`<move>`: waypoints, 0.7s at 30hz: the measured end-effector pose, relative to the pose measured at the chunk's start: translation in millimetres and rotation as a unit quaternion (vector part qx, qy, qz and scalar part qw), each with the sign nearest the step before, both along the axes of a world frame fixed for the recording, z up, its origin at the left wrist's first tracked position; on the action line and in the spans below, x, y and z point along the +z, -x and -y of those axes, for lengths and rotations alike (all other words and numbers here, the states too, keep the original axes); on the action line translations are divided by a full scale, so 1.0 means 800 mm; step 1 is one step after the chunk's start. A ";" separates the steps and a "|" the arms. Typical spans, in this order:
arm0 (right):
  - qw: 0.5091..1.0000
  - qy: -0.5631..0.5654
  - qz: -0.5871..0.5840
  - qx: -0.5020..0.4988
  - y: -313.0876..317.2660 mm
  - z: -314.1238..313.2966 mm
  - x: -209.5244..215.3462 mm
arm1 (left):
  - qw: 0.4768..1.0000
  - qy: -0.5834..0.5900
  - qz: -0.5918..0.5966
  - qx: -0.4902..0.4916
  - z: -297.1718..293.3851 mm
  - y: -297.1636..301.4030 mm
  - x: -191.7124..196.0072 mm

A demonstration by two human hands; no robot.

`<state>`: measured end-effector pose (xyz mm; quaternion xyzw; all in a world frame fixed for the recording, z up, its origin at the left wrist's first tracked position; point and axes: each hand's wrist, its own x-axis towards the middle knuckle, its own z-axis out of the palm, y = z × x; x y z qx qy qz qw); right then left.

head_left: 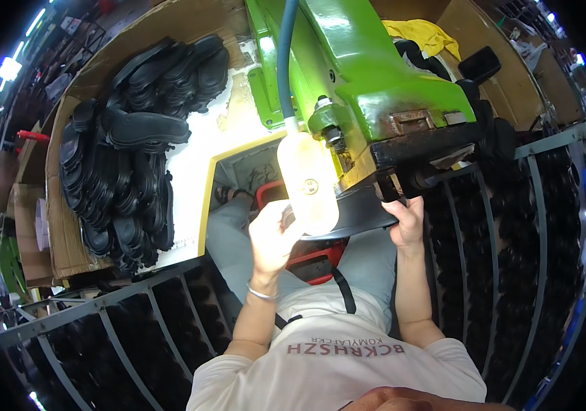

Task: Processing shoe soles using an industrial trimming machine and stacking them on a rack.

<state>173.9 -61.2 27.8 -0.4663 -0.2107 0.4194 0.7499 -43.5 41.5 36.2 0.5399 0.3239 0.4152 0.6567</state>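
A long black shoe sole (360,214) spans the gap between my two hands, just below the dark head of a green machine (382,75). My right hand (407,222) grips its right end, thumb and fingers closed. At the other end, my left hand (271,236) is closed on the sole, its fingertips partly hidden behind a bright lamp (309,185) and washed out by the light. The lamp hangs from a blue-grey cable in front of the machine and covers part of the sole.
Stacks of black soles (125,171) lie left on a white tabletop (190,164) edged by a cardboard wall. Metal racks (111,335) with dark pieces flank me. A yellow cloth (424,35) lies behind the machine at right. Something red (313,264) shows between my legs.
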 end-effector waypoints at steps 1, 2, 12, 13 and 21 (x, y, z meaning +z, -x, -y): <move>1.000 -0.008 0.013 0.003 0.009 -0.008 0.002 | 0.999 0.029 0.021 0.006 0.001 0.008 0.003; 1.000 -0.006 0.010 0.001 0.017 -0.014 0.005 | 0.999 0.028 0.028 0.023 0.004 0.016 -0.001; 0.990 0.002 0.119 0.081 0.049 -0.055 0.018 | 0.989 -0.019 -0.080 -0.124 0.018 0.002 -0.007; 0.990 0.012 0.122 0.072 0.053 -0.057 0.021 | 0.990 -0.030 -0.071 -0.115 0.013 -0.016 -0.007; 0.963 0.140 0.077 0.218 0.096 0.076 -0.027 | 0.997 -0.055 -0.049 -0.004 0.029 -0.053 -0.037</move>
